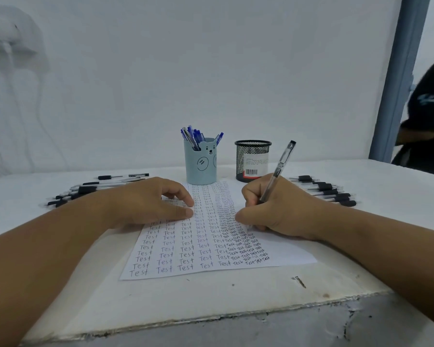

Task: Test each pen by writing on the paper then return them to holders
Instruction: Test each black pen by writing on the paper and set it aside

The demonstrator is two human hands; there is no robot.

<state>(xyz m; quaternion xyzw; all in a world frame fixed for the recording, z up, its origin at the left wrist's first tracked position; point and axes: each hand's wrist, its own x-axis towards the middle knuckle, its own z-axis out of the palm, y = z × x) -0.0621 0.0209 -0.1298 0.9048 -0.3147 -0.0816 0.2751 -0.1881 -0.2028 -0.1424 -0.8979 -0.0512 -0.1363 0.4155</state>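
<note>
Two hands met over a sheet of paper (211, 246) at the centre of the frame, its columns filled with the handwritten word "Test", larger on the left and cramped and overlapping toward the right. The right hand (278, 211) pinched a clear-barrelled pen (277, 171) with fingers and thumb curled round its lower end; the pen's long axis ran from its tip, down on the paper's right side, up and to the right, with its dark cap end pointing toward the upper right of the frame. The left hand (148, 201) lay on the paper's upper left part, fingers loosely bent and holding nothing.

Behind the paper, at the middle of the white surface (211, 304), stood a pale blue holder (201, 164) with a bear face drawn on it, blue pens (193, 136) standing in it with their ends up and fanned outward. Just to its right stood a black mesh holder (253, 160) bearing a white label with a barcode; the label's small print could not be read.

Black-gripped pens lay in a left pile (90, 189) at the left of the frame and a right pile (323, 189) at the right, their long axes mostly running across the frame. A dark-clothed person (426, 116) showed at the far right edge.
</note>
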